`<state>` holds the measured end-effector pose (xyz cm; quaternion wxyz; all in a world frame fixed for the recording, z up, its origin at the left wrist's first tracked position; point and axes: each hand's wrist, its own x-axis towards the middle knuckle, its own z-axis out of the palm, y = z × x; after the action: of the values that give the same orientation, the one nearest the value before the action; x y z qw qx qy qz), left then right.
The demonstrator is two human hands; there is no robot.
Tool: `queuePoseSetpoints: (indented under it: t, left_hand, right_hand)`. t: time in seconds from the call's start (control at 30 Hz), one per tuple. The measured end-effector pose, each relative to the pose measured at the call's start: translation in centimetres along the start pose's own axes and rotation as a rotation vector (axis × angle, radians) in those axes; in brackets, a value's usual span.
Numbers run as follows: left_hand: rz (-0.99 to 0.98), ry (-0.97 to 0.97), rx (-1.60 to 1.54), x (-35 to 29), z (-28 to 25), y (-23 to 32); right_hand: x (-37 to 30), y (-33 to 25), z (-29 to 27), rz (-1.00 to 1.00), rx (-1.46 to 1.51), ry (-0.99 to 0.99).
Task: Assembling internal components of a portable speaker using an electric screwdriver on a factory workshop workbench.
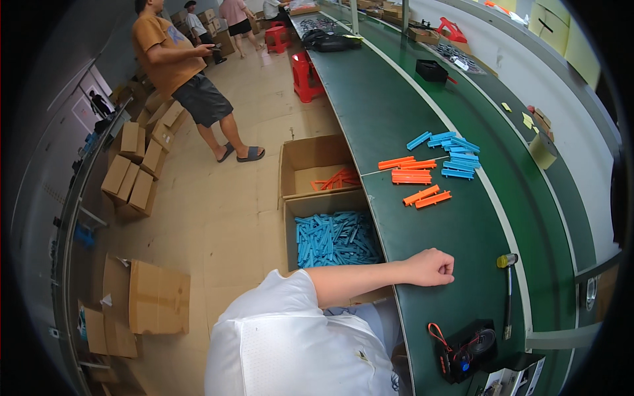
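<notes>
My left hand (429, 267) rests on the green tabletop (426, 237), its fingers curled into a loose fist; nothing shows in it. The bare left forearm comes over the table edge from a white sleeve. Beyond the fist lie several orange plastic strips (411, 177) in small groups. Several blue plastic strips (460, 165) lie behind and to the right of them. To the right of the fist is a hammer (508, 290) with a yellowish head and a dark handle. My right hand is out of view.
Beside the table stand open cardboard boxes, one with many blue strips (333, 239), one with several orange strips (340, 179). A black speaker-like device (465, 350) with a red cord sits near right. A person (175, 63) stands in the aisle. Red stools (305, 78) stand farther off.
</notes>
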<state>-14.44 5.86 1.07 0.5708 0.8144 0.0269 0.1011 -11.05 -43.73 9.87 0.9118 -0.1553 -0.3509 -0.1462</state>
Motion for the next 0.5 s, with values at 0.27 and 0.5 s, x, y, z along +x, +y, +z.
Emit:
queuePoseSetpoints:
  t: [0.27, 0.5]
  left_hand:
    - [0.062, -0.101, -0.208, 4.7, 4.6, 3.0]
    - [0.133, -0.086, 0.025, 9.0, 10.1, 1.1]
  right_hand:
    - [-1.6, 3.7, 7.9, -0.261, -1.422, 0.200]
    - [-6.7, 5.6, 7.7, -0.327, -1.522, 0.222]
